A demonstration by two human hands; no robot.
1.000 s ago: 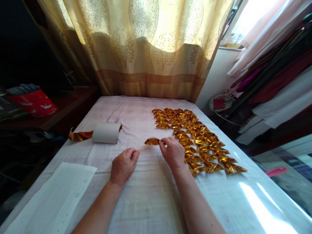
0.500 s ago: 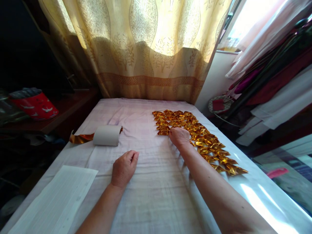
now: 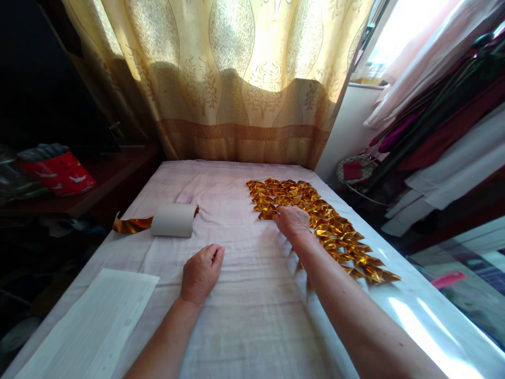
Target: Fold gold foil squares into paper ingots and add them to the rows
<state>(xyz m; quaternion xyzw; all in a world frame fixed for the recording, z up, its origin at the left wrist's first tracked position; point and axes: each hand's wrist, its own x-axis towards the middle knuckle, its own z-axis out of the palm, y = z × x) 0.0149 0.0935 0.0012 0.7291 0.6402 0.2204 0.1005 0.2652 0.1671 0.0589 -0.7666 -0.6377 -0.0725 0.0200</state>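
Observation:
My right hand reaches forward to the near left corner of a group of folded gold foil ingots. Its fingers are pinched at the end of one gold foil ingot, which lies at the front of its row. Part of the group is hidden behind my right hand and forearm. My left hand rests on the pale bedsheet in a loose fist, thumb against the curled fingers, with nothing showing in it.
Left of centre lies a white cardboard roll with a strip of gold foil sticking out. A white paper sheet is at near left. Beyond the left edge stands a red container; hanging clothes are at right. A curtain closes the back.
My right hand has shifted slightly to the right, and the foil ingot at its fingertips has moved right with it. My left hand has stayed in place.

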